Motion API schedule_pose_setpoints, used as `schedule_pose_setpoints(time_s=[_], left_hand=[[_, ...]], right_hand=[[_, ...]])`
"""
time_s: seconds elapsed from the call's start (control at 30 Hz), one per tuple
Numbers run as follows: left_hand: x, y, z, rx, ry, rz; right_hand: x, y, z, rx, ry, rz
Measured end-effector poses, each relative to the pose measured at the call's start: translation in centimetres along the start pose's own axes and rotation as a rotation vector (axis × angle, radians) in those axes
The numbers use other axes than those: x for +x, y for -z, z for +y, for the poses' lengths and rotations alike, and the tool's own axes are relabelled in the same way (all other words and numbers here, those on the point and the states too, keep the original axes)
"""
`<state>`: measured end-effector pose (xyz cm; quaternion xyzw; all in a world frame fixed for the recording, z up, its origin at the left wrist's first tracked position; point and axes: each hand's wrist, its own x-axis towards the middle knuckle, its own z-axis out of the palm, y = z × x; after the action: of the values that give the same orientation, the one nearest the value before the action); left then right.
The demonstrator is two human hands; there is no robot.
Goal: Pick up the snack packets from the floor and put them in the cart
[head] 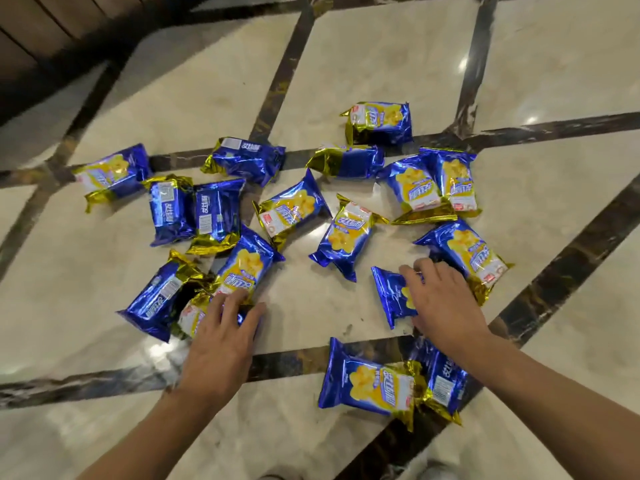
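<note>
Both hands (332, 317) rest on snack packets (294, 211) on floor (311, 317).

Seventeen blue-and-gold snack packets (346, 233) lie scattered on the floor in front of me, by my count. Four lie in the far row. Six fill the middle band. Three cluster near left. Two lie to the right, and two more are nearest me. One of the near-left three is mostly covered, and the pile there is blurred, so an eighteenth could be hidden. Two hands of mine are in shot, my left hand (221, 337) and my right hand (443, 303), one on each side of the spread.
</note>
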<state>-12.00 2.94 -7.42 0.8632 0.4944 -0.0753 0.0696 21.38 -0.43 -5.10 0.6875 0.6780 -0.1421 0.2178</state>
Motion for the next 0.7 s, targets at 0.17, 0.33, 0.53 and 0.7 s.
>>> schedule_pose_setpoints(time_s=[0.17, 0.33, 0.53, 0.7], left_hand=[[-0.1, -0.5, -0.5, -0.085, -0.011, 0.066], [-1.2, 0.4, -1.1, -0.282, -0.040, 0.014], [-2.7, 2.6, -1.0, -0.522, 0.032, 0.011], [-4.2, 8.8, 0.4, -0.510, 0.008, 0.070]], right_hand=[[1.6, 1.0, -3.0, 0.135, 0.077, 0.080], [2.7, 2.1, -5.4, 0.167, 0.175, 0.102], [2.2, 3.6, -7.5, 0.169, 0.233, 0.154], [-0.7, 8.6, -8.0, 0.260, 0.226, 0.152]])
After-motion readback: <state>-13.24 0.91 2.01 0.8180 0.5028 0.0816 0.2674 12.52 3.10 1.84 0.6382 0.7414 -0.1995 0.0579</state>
